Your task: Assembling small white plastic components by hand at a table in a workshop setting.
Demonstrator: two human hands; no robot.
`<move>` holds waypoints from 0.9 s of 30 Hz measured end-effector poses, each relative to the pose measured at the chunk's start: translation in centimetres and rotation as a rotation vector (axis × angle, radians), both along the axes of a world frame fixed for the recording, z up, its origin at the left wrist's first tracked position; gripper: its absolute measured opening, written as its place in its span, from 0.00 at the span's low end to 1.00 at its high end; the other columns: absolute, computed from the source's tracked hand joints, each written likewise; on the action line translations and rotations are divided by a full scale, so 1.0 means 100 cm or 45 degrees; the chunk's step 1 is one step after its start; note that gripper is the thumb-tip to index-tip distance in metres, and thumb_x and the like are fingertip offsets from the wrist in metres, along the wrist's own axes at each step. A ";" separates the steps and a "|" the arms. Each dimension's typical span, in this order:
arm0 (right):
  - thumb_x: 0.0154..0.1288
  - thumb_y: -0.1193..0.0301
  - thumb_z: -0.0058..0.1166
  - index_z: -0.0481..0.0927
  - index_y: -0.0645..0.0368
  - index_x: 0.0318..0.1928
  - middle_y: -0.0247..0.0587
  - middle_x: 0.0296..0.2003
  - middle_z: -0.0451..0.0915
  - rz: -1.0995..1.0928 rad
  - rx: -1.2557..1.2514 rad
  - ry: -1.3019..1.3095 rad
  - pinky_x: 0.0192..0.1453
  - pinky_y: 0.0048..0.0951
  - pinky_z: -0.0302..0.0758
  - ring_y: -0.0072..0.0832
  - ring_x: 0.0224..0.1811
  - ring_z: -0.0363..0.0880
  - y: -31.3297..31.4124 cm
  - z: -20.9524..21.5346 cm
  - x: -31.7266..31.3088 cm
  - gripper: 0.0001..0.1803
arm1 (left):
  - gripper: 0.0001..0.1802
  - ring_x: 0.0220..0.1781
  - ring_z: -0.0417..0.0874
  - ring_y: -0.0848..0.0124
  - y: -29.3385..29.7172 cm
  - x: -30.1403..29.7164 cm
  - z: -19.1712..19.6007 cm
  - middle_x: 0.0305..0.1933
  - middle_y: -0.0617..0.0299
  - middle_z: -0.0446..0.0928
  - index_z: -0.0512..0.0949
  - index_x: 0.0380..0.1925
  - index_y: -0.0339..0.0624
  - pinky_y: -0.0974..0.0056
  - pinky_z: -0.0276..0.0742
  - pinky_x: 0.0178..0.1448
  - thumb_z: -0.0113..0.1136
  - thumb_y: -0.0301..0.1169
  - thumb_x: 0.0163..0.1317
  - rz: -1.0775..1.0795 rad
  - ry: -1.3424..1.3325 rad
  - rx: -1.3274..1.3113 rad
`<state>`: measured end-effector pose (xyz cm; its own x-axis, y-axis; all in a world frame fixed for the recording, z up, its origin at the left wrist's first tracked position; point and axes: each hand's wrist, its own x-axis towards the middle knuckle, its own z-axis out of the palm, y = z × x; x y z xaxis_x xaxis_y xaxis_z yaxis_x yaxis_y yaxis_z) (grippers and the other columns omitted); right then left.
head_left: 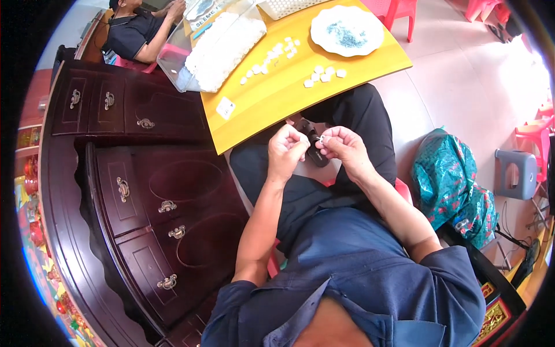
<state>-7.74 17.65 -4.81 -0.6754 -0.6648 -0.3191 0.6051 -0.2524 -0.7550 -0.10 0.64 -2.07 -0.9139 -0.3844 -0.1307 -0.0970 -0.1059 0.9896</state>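
Note:
Both hands are raised over my lap, just short of the yellow table's point(254, 118) near edge. My right hand point(348, 151) pinches a small whitish piece point(321, 139) between thumb and fingers; its exact kind is too small to tell. Close beside it, my left hand point(287, 152) has thumb and forefinger pressed together, and whatever they hold is hidden. On the table lie several small white pieces point(325, 74) in a group, with more white pieces point(272, 56) scattered farther left. A white scalloped plate point(319, 41) at the far right bears a heap of tiny blue-green bits point(348, 34).
A clear bag of white pieces point(222, 55) fills the table's far left, near a small white card point(225, 108). Dark wooden drawers point(173, 173) stand at my left. At right are a green patterned bag point(448, 179) and a grey stool point(514, 173). Another person point(136, 32) sits far left.

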 end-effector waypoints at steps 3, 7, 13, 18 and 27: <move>0.72 0.71 0.57 0.80 0.57 0.44 0.35 0.37 0.86 -0.064 -0.070 -0.027 0.42 0.19 0.79 0.17 0.35 0.82 -0.001 -0.004 0.000 0.05 | 0.07 0.23 0.73 0.83 0.018 0.007 0.007 0.25 0.69 0.75 0.73 0.28 0.42 0.75 0.67 0.26 0.61 0.21 0.62 -0.146 -0.111 -0.125; 0.72 0.71 0.57 0.81 0.58 0.44 0.36 0.38 0.86 -0.188 -0.115 -0.302 0.45 0.22 0.81 0.20 0.36 0.83 -0.005 -0.009 0.001 0.05 | 0.06 0.25 0.80 0.73 0.056 0.016 0.007 0.21 0.58 0.75 0.74 0.27 0.37 0.65 0.74 0.30 0.63 0.23 0.58 -0.328 -0.119 -0.593; 0.72 0.72 0.57 0.81 0.58 0.43 0.38 0.37 0.86 -0.155 -0.207 -0.471 0.46 0.22 0.82 0.22 0.36 0.83 0.003 -0.018 -0.001 0.04 | 0.05 0.35 0.84 0.50 0.080 0.021 0.009 0.32 0.48 0.79 0.79 0.35 0.36 0.52 0.79 0.39 0.63 0.22 0.58 -0.375 0.140 -1.073; 0.72 0.72 0.57 0.81 0.58 0.43 0.38 0.38 0.86 -0.160 -0.199 -0.454 0.45 0.21 0.81 0.21 0.36 0.83 0.001 -0.012 0.000 0.04 | 0.07 0.35 0.84 0.51 0.084 0.022 0.010 0.35 0.50 0.79 0.81 0.38 0.35 0.54 0.80 0.40 0.63 0.22 0.59 -0.279 0.259 -1.091; 0.72 0.72 0.56 0.80 0.59 0.44 0.36 0.37 0.86 -0.155 -0.078 -0.176 0.42 0.17 0.76 0.16 0.34 0.80 -0.003 0.001 0.006 0.05 | 0.12 0.27 0.71 0.87 0.060 0.030 0.016 0.33 0.73 0.79 0.81 0.49 0.38 0.78 0.68 0.30 0.58 0.19 0.67 -0.028 -0.006 -0.482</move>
<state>-7.16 17.39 -4.74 -0.7046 -0.6020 -0.3757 0.6641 -0.3730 -0.6479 2.88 6.61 -0.52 -0.9222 -0.3865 0.0123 -0.1001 0.2694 0.9578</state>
